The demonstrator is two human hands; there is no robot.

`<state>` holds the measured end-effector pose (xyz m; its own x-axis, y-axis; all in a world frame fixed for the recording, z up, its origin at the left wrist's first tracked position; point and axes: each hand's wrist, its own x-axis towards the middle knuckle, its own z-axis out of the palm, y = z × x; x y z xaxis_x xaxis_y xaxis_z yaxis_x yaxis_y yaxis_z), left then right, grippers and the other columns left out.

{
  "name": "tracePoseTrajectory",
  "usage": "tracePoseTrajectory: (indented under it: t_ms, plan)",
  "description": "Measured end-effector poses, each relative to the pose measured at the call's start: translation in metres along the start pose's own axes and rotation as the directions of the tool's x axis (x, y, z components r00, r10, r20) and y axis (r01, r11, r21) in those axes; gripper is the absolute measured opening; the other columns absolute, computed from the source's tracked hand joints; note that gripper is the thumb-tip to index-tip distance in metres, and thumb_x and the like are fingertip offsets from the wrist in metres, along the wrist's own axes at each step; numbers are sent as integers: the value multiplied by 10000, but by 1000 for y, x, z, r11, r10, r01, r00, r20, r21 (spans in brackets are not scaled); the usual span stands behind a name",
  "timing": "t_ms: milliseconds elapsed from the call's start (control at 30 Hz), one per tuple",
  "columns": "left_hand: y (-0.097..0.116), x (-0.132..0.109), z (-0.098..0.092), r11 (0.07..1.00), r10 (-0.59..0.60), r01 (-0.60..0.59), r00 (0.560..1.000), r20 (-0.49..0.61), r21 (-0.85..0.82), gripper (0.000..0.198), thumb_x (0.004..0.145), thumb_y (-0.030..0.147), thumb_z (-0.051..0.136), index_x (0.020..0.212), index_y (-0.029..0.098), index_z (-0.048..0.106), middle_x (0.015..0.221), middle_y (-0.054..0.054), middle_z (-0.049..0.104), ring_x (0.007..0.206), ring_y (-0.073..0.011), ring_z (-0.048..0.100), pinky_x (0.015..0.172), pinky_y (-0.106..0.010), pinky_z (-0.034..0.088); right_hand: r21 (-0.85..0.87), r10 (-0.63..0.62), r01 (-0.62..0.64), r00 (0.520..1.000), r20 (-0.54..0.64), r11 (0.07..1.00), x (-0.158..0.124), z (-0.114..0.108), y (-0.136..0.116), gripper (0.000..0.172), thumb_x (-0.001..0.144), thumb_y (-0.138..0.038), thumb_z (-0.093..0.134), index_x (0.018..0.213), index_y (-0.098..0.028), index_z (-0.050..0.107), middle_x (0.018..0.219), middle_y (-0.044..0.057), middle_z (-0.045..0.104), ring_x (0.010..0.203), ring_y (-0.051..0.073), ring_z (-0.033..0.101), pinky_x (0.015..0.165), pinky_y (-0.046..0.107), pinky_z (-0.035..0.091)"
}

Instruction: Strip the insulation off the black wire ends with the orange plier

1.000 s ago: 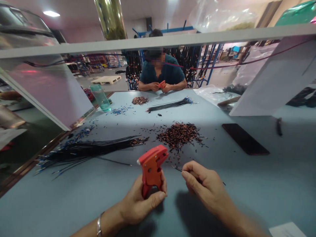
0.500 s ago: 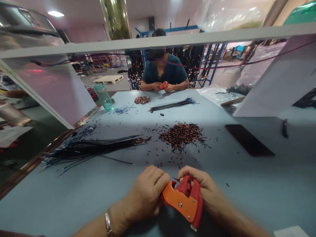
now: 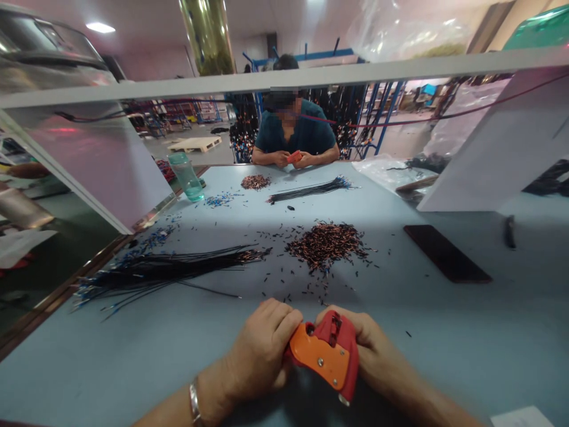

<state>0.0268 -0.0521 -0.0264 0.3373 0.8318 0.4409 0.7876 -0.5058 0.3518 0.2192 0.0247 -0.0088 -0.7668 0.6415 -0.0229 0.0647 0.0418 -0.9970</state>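
Head view, from the left: a green bottle stands at the far left edge of the table. Nearer to me a long bundle of black wires lies across it, with blue bits scattered just beyond.

My left hand, bracelet on the wrist, sits near the front edge with its fingers curled tight on the left end of the orange hand tool. A second ago this hand held the tool upright on its own, nose pointing right. Now the tool is tipped over on its side, orange face up, low over the table between both hands.

Beyond it, in the middle of the table, is the pile of copper and black bits, untouched.

My right hand has closed in too. A second ago it was apart from the tool, pinching a thin dark wire end. Now its fingers wrap the tool's red end from the right and behind. I cannot see the wire end any more, as the tool and my fingers cover that spot. Since half a second ago the pose has hardly shifted, so both hands are now working on the tool itself.

Further right a dark phone lies flat, and a paper corner shows at the near right. Across the far end a seated person holds a small red tool.
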Motion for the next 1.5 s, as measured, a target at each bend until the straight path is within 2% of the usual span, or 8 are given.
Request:
tracePoseTrajectory:
  t_ms: [467, 833, 1067, 1167, 1333, 1500]
  plan:
    - [2, 0, 1, 1000, -3, 3, 1000, -3, 5, 276, 713, 105, 493, 982, 167, 499, 803, -90, 586, 687, -207, 475, 611, -331, 363, -14, -23, 23, 1000, -17, 1000, 0, 3, 0, 180, 819, -256, 550, 655, -186, 526, 615, -42, 482, 576, 101, 409, 556, 211, 367]
    - [1, 1, 0, 987, 26, -19, 999, -43, 157, 152, 756, 110, 472, 876, 195, 508, 661, -39, 552, 580, -179, 437, 542, -308, 287, 15, -17, 18, 999, -38, 1000, 0, 4, 4, 159, 809, -260, 570, 673, -179, 553, 617, -44, 499, 580, 101, 432, 549, 204, 372]
    - [-1, -3, 3, 993, 17, -11, 999, -49, 121, 90, 794, 130, 519, 827, 213, 504, 616, -4, 522, 529, -155, 430, 513, -284, 260, 87, 20, -16, 999, -44, 996, 1, 7, 7, 105, 777, -266, 598, 723, -178, 581, 653, -30, 569, 596, 110, 486, 562, 210, 406]
    - [-1, -2, 1, 994, -2, 6, 999, -38, 112, 89, 800, 134, 485, 825, 220, 483, 613, 2, 532, 512, -152, 444, 500, -273, 276, 125, 44, -37, 998, -55, 991, 2, 8, 4, 149, 770, -293, 606, 684, -180, 558, 616, -39, 558, 552, 98, 471, 528, 200, 390]
    - [0, 1, -1, 995, -66, 67, 998, -19, 77, 110, 788, 139, 478, 821, 229, 427, 588, 10, 554, 466, -147, 470, 471, -268, 276, 115, 92, -88, 995, -27, 989, 3, 10, 2, 262, 804, -409, 568, 667, -191, 520, 519, -66, 479, 407, 63, 362, 392, 176, 291]
    - [-3, 6, -10, 975, -224, 224, 974, -23, 3, 121, 775, 170, 527, 861, 223, 460, 614, 20, 569, 484, -140, 497, 490, -247, 306, 72, 93, -91, 995, -22, 993, 6, 2, 9, 351, 835, -527, 536, 767, -183, 538, 545, -57, 506, 399, 68, 384, 389, 187, 298]
